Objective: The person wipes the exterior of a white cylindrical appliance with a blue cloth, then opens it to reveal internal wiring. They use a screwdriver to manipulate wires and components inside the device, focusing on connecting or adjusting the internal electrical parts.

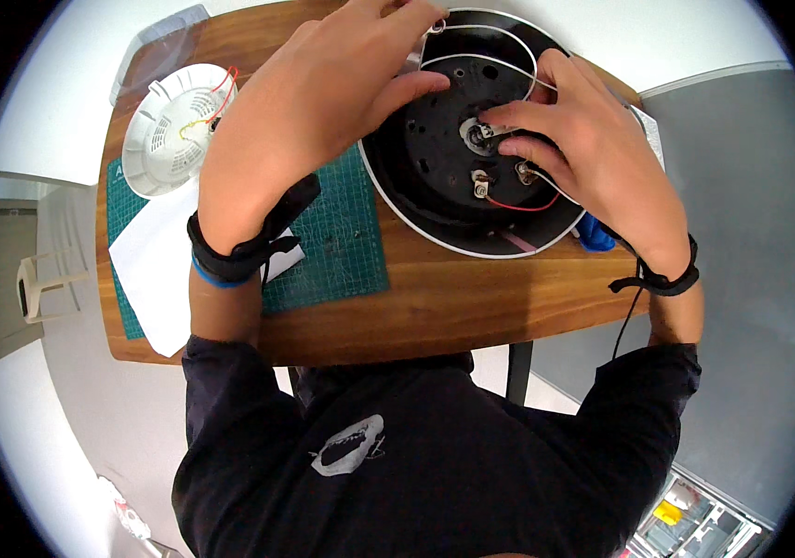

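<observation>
A round black appliance base [435, 200] with a pale rim lies open on the table, its inside facing up. My right hand [593, 130] reaches in from the right, thumb and forefinger closed around a small metal terminal [487, 131] at the centre fitting. My left hand [342, 70] arches over the base's far left edge, fingers curled at the end of a white wire [509, 35], with the thumb held apart below. That wire loops toward my right hand. Near the centre, two small metal-and-ceramic fittings [480, 184] are joined by a red wire [518, 206].
A white vented plastic cover [160, 139] with red and yellow wires rests at the left. Below it, white paper [160, 270] overlaps a green cutting mat [346, 246]. A blue object [595, 234] sits by the base's right side. The wooden table's front edge [397, 349] is near my body.
</observation>
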